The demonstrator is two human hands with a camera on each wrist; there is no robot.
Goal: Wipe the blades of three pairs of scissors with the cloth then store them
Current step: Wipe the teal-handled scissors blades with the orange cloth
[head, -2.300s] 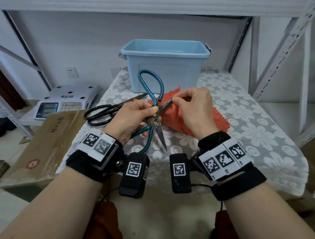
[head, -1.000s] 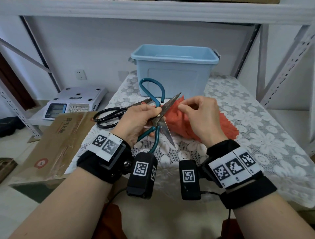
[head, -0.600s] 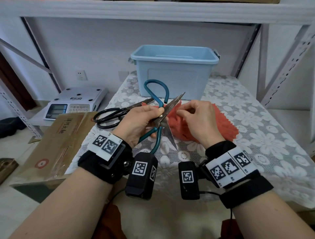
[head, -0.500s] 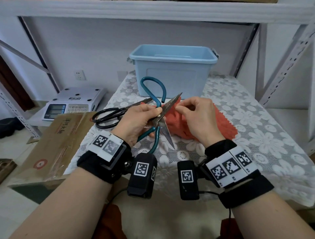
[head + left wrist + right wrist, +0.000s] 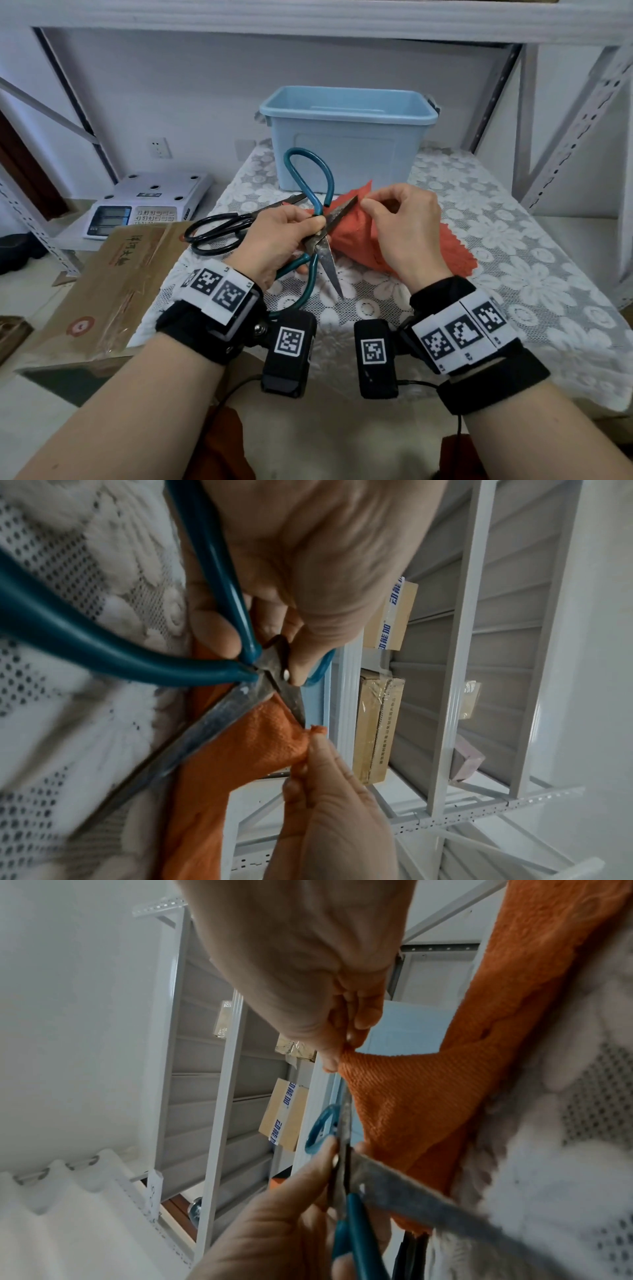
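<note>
Teal-handled scissors (image 5: 328,263) are held above the table with their blades spread apart. My left hand (image 5: 274,240) grips them at the pivot, thumb on the rivet (image 5: 286,673). One blade points down toward me, the other up to the right. My right hand (image 5: 400,226) pinches the orange cloth (image 5: 351,234) near the tip of that upper blade (image 5: 342,210). The left wrist view shows the cloth (image 5: 246,750) lying between the two blades. The cloth (image 5: 411,1096) hangs from the pinching fingers. Black scissors (image 5: 274,208) lie on the table behind my left hand.
An open light-blue plastic bin (image 5: 349,150) stands at the back of the lace-covered table (image 5: 513,274). A cardboard box (image 5: 113,274) and an electronic scale (image 5: 150,198) sit to the left. Metal shelf posts (image 5: 575,120) rise on the right.
My right hand has slid the cloth along the upper blade, from near the pivot out toward the tip. The left hand has kept its hold on the teal scissors.
</note>
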